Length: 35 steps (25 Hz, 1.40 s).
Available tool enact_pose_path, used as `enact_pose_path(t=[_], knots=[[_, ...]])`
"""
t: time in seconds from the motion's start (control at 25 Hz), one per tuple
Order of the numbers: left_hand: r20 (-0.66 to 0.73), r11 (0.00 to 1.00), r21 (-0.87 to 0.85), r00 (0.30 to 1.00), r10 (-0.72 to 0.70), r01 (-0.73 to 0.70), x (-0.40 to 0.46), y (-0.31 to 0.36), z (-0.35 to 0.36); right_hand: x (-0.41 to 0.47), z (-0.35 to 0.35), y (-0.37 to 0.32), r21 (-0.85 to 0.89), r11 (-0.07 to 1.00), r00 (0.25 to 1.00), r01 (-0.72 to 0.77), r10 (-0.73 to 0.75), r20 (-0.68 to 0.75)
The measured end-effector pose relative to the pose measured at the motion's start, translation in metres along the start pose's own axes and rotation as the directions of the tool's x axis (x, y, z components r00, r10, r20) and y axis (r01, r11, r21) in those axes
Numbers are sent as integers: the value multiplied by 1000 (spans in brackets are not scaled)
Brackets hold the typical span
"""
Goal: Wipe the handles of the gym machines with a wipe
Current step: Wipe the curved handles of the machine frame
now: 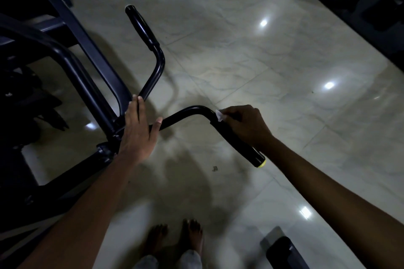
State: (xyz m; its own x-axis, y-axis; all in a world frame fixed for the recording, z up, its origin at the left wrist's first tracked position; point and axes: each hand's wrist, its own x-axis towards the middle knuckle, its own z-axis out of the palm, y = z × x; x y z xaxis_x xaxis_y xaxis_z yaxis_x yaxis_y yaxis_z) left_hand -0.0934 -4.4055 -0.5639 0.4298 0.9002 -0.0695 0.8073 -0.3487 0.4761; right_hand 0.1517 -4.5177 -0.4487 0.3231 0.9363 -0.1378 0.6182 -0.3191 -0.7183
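The right hand (247,124), right of frame centre, curls around a small white wipe (219,115) pressed on the near black foam-covered handle (237,142). The left hand (137,131), fingers straight, rests flat on the black metal machine frame (91,85) at centre left, above the pale marble floor (262,61).

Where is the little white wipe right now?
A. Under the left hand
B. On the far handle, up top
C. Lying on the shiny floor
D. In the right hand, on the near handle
D: the white wipe peeks out from the right hand, which is curled round the upper end of the near handle's black grip; the left hand lies flat on the bar.
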Motion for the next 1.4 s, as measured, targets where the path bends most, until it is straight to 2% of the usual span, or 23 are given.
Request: enact_pose_path(t=[0.04,0.08,0.12,0.16,0.2,0.24,0.28,0.36,0.44,0.52,0.6,0.64,0.68,0.76,0.8,0.92,1.04,1.12,1.28,1.36,1.4], knots=[[-3,1000,-7,1000,-1,0,0,0,0,-7,5,0,-65,985,985,159,-162,-59],[-6,1000,-16,1000,0,0,0,0,0,-14,11,4,-162,935,942,317,-330,-61],[-6,1000,-25,1000,2,-2,0,0,0,-21,17,7,-299,842,884,448,-467,8],[-3,999,-36,1000,2,-2,-1,0,-1,-28,18,15,-444,703,815,555,-566,123],[-1,999,-43,1000,1,-1,-1,1,-2,-32,14,24,-542,568,758,619,-614,222],[-3,999,-44,1000,-1,0,-1,2,-2,-35,7,34,-579,480,713,659,-645,276],[-7,999,-41,1000,1,-1,-1,2,-2,-38,0,40,-574,470,707,671,-639,303],[-13,999,-39,1000,-1,1,-1,3,-2,-41,-6,40,-553,538,749,636,-603,274],[-12,1000,-28,1000,1,-2,-1,2,-2,-35,6,26,-614,524,770,591,-592,236],[-12,1000,-26,1000,12,-13,0,1,-1,-28,14,10,-694,370,719,618,-623,308],[-14,1000,-21,1000,17,-17,1,0,-1,-26,4,10,-704,186,607,685,-680,411],[-17,1000,-18,1000,17,-18,1,0,-1,-27,-2,15,-678,144,553,721,-709,438],[-20,1000,-16,1000,19,-20,0,0,0,-28,-6,18,-655,139,538,743,-706,460],[-21,1000,-19,1000,19,-19,0,0,0,-27,1,20,-658,191,574,729,-694,435],[-16,1000,-24,1000,16,-16,0,0,-1,-24,12,20,-695,183,597,695,-685,417],[-17,999,-30,1000,18,-19,1,2,-1,-20,26,12,-761,-19,644,648,-519,561],[-12,999,-39,1000,4,-5,0,0,0,-30,14,26,-619,-208,520,757,-380,765],[-13,999,-40,1000,10,-10,0,2,0,-41,5,29,-538,-308,455,785,-303,837],[-30,999,-36,999,19,-20,0,1,-1,-51,-14,25,-405,-308,283,861,-372,884],[-27,999,-29,1000,15,-16,-1,3,-2,-53,-23,29,-347,-290,222,892,-388,894],[-24,999,-33,1000,13,-13,-1,4,-2,-53,-26,30,-340,-266,216,902,-404,889]])
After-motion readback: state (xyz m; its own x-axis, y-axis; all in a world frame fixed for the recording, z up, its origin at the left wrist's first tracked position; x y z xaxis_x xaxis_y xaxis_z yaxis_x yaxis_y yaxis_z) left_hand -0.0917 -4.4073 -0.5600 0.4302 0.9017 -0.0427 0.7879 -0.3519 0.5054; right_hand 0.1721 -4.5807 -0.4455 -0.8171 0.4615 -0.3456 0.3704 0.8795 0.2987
